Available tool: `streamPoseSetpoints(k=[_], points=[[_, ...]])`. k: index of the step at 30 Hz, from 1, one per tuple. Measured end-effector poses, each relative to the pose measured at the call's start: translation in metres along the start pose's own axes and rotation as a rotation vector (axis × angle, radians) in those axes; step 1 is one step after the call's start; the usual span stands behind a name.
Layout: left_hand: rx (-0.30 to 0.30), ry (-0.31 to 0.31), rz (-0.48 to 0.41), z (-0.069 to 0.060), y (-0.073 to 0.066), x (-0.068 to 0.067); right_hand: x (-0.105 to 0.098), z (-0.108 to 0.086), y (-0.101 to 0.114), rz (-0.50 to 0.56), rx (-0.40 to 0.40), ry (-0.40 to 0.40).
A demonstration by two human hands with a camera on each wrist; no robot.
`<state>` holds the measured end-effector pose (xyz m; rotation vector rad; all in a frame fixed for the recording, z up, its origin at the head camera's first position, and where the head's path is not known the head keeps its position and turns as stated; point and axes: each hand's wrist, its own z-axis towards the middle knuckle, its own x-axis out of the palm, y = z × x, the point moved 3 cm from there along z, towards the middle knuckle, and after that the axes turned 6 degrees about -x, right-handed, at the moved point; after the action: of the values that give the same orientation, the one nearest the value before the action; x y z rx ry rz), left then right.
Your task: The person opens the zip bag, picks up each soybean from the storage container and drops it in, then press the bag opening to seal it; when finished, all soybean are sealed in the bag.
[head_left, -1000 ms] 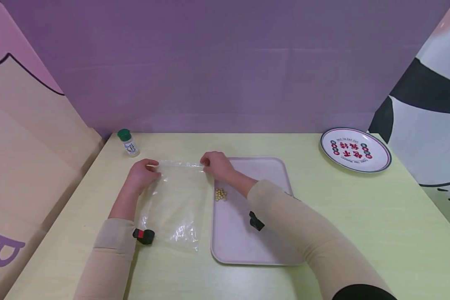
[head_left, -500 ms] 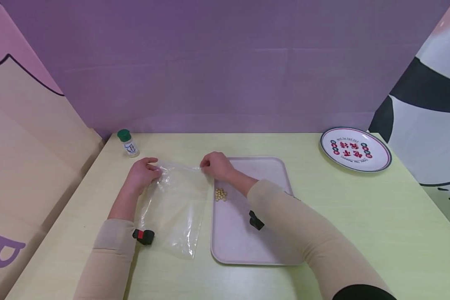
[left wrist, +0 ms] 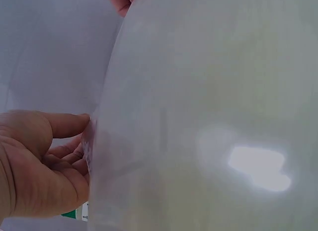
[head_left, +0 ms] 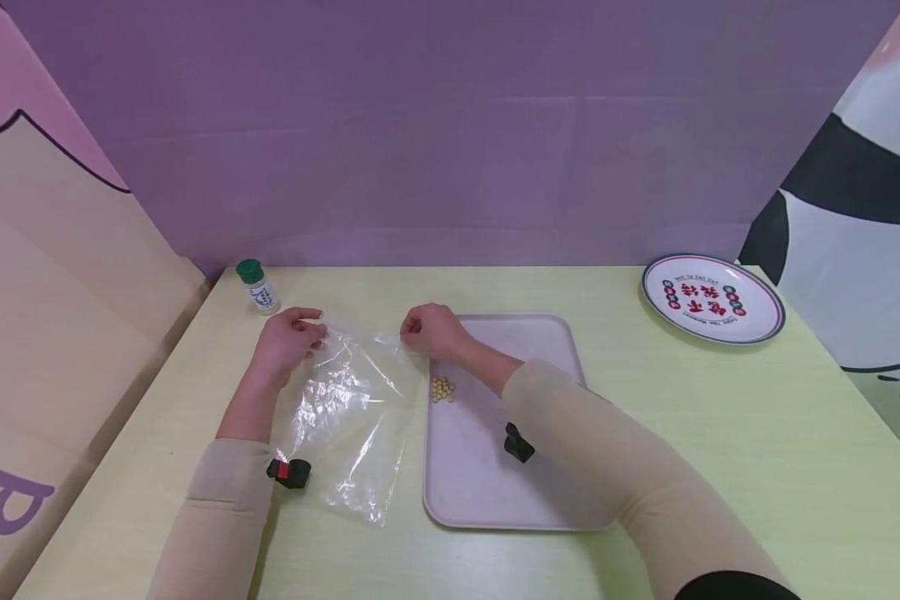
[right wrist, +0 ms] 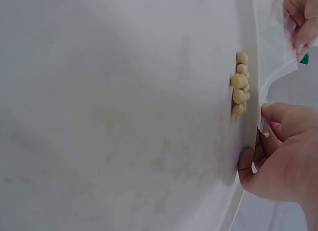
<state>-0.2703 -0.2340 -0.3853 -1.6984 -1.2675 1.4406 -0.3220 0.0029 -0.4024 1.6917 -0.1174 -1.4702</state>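
A clear plastic bag lies left of the tray, its top edge between both hands. My left hand pinches the upper left corner; in the left wrist view that hand has thumb and fingers on the film's edge. With my right hand I pinch the upper right corner, beside the tray's top left corner. The right wrist view shows this hand close against the tray rim. Small round beige pieces sit in a cluster inside the tray's left edge.
The pale rectangular tray is right of the bag, under my right forearm. A green-capped shaker bottle stands at the back left, just behind my left hand. An oval plate with red characters is at the back right.
My left hand has moved slightly up and to the right with its corner of the bag. The bag has slanted and wrinkled, its bottom edge lower. The right hand has hardly moved.
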Motion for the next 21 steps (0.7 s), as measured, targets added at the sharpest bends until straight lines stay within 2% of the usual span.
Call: streamPoseSetpoints(k=[8, 15, 21], points=[[0.041, -0.018, 0.012, -0.003, -0.01, 0.001, -0.004, -0.007, 0.006, 0.116, 0.03, 0.025], [0.076, 0.003, 0.036, -0.01, -0.021, 0.004, -0.005, -0.012, 0.013, 0.141, 0.02, 0.061], [0.116, 0.023, 0.055, -0.017, -0.027, 0.005, -0.006, -0.015, 0.017, 0.213, 0.01, 0.07]])
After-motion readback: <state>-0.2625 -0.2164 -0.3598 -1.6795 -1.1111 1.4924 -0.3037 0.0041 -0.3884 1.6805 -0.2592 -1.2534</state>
